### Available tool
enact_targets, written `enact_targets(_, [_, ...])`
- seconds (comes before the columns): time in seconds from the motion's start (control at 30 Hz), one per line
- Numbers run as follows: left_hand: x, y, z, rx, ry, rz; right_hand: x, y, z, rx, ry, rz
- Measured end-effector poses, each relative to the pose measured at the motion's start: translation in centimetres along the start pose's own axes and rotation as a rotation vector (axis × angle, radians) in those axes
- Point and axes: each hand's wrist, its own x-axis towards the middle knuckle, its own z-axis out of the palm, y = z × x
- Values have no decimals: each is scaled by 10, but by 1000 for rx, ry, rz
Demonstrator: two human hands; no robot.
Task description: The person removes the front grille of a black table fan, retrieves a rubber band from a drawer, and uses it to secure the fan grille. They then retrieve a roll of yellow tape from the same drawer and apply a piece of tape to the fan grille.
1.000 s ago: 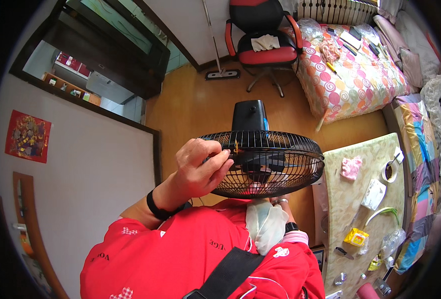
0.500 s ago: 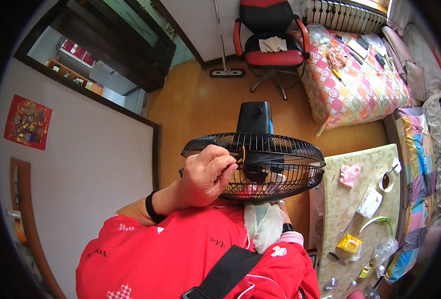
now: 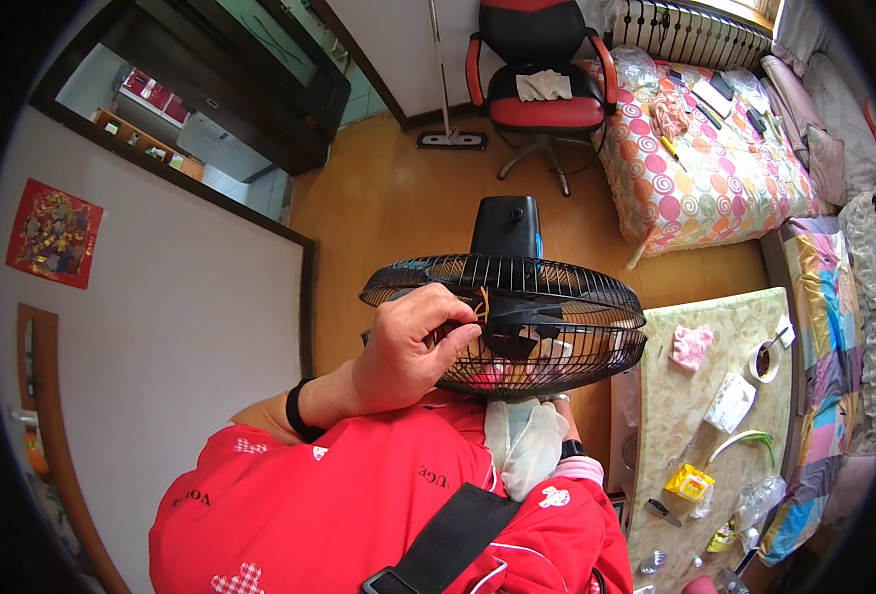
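Observation:
An upright black fan (image 3: 504, 226) is in front of me, its round wire cage (image 3: 596, 346) turned edge-on. My left hand (image 3: 408, 342) is closed in a pinch at the cage's left side. Between thumb and fingers it holds a thin yellow band (image 3: 484, 301), which loops up against the wires; what kind of band is too small to make out. Low behind the cage's near edge is my right hand (image 3: 561, 404), mostly hidden, with only a little of it showing. Beside it hangs a pale, sheer cloth (image 3: 524, 445) against my red clothing.
A marble-patterned table (image 3: 646, 396) at the right bears a pink cloth (image 3: 691, 347), a bowl (image 3: 765, 363), a tissue pack (image 3: 730, 403), a yellow packet (image 3: 688, 483) and a knife (image 3: 664, 512). Farther off are a red-black chair (image 3: 542, 99), a flat mop (image 3: 452, 141) and a bed (image 3: 715, 188).
My left hand has turned slightly and its thumb reaches farther toward the yellow band. The fan's top has shifted up a little in view. My right hand stays low behind the cage.

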Motion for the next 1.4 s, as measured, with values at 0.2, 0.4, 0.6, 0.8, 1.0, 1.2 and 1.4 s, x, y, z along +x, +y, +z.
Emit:
enact_targets(0.2, [-4,7,3,-45,1,-144,2,-1,2,5,-11,8])
enact_targets(0.4, [-2,2,12,-31,-26,-62,5,-2,8,12,-31,17])
enact_targets(0.6, [-3,2,14,-292,-91,-361,12,-4,10,15,-49,17])
enact_targets(0.8, [-4,3,16,-249,-43,-306,45,-28,-18,13,-82,-27])
enact_targets(1.0, [-4,7,16,-155,2,-253,33,-114,-107,-39,101,-235])
enact_targets(1.2, [-4,10,17,-154,43,-275,-34,-198,-169,-91,417,-419])
enact_targets(1.4, [-8,14,22,-227,61,-361,-52,-232,-215,3,513,-550])
